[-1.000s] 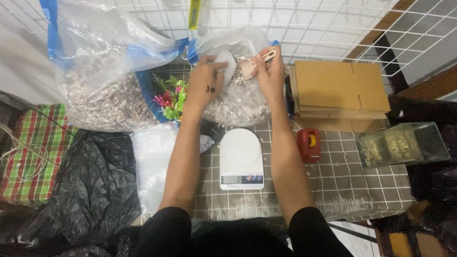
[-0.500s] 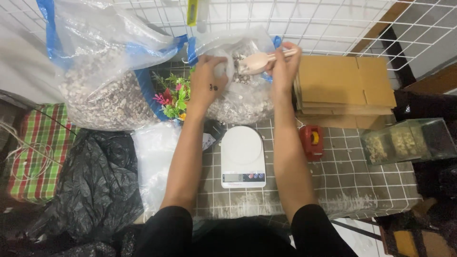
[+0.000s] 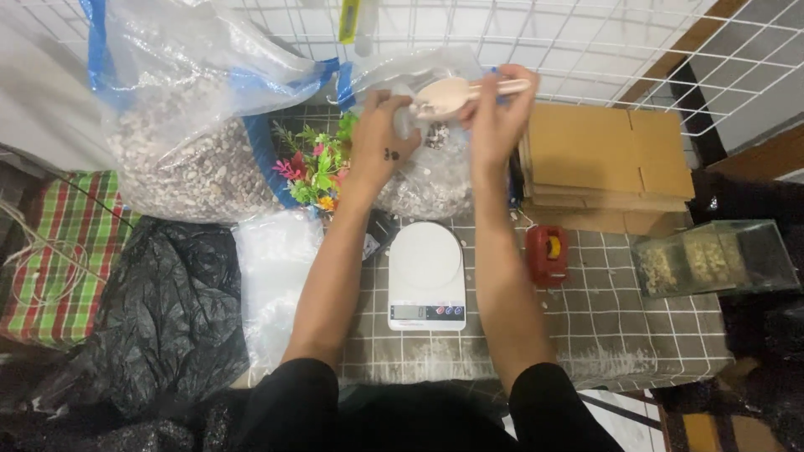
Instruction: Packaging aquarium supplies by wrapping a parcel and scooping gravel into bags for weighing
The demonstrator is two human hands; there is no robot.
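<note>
Wooden scoop point(image 3: 448, 95) sits raised over the open clear bag of pebbles point(image 3: 427, 180), at the back of the table. Right hand point(image 3: 496, 117) has fingers clamped on its handle. Left hand point(image 3: 381, 138) fingers are closed on a small clear container point(image 3: 405, 117) just beside the scoop bowl. White kitchen scale point(image 3: 426, 274) lies between the forearms, red tape dispenser point(image 3: 546, 254) to its right, cardboard stack point(image 3: 603, 167) behind that.

I see a matt wooden scoop point(image 3: 448, 95), glossy clear plastic bags point(image 3: 193, 109) of rough gravel, a smooth white plastic scale point(image 3: 426, 276), matt cardboard sheets point(image 3: 603, 167) and crinkled black plastic sheeting point(image 3: 155, 310).
</note>
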